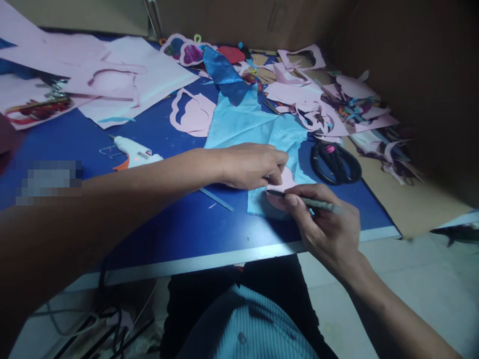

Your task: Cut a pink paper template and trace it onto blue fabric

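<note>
the broadest thing before you was the deep blue flat-topped table [209,232] with a pale edging strip. on its far left lay a large white sheet of paper [164,80], under pink paper offcuts [86,55]. the crumpled light blue satiny cloth [243,122] spread from the middle toward your near side. your left hand [254,165] reached across from the left, fingers curled down against the cloth and the pink paper piece; you could not tell whether they pinched anything. your right hand [333,224] was at the near right, its fingers gripping a pen. the black loop-handled scissors [337,162] lay right of the cloth, and the white glue gun with an orange trigger [134,151] lay left, beyond your left forearm. the small rounded pink paper piece [286,175] lay on the cloth's near part, between your hands. the slim dark pen [318,203] slanted leftward, tip at that piece.
</note>
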Demonstrator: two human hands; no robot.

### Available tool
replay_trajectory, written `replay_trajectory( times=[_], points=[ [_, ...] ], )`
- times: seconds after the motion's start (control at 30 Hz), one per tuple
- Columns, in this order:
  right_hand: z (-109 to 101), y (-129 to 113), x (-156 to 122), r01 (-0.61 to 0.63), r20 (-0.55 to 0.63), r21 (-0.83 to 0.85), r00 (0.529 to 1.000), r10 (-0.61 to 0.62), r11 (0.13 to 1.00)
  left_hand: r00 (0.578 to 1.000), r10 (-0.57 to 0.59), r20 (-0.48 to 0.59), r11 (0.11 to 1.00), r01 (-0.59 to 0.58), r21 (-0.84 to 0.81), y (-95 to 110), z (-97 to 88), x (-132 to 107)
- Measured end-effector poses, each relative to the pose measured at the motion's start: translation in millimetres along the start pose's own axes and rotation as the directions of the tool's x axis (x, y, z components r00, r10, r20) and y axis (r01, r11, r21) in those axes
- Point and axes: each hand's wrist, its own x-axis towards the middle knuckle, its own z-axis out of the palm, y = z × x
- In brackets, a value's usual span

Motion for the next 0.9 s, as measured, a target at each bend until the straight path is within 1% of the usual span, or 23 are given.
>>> replay_trajectory(
  times=[0.2, 0.3, 0.37, 0.53, 0.77, 0.9],
  points=[
    [-6.2, -2.1, -4.5, -0.029, 0.025, 0.025, 0.999, 0.028, 0.999, 1.000, 0.005, -0.022, 1.000, -0.006, -0.007, -2.1, 1.9, -1.0],
    [-8.4, -3.0, -7.7, -0.058, 0.005, 0.031, 0.998, 0.058, 0.998, 1.000, 0.011, -0.026, 1.000, -0.012, -0.013, -2.3, 2.2, -1.4],
    [-7.5, -2.0, -8.8, -0.078, -0.012, 0.047, 0.997, 0.078, 0.996, 0.999, 0.013, -0.029, 1.000, -0.014, -0.015, -2.5, 2.3, -1.5],
    [-2.4, 2.5, -9.2, -0.130, -0.010, 0.122, 0.991, 0.133, 0.984, 0.999, 0.020, -0.043, 0.999, -0.021, -0.026, -3.8, 3.3, -1.3],
    [-1.4, 3.3, -9.1, -0.134, -0.006, 0.118, 0.991, 0.135, 0.984, 0.997, 0.041, -0.067, 0.998, -0.044, -0.045, -6.8, 5.5, -0.9],
    [-0.4, 3.0, -8.3, -0.136, 0.008, 0.122, 0.991, 0.136, 0.983, 0.998, 0.036, -0.053, 0.999, -0.037, -0.022, -6.5, 5.4, -0.7]
  ],
)
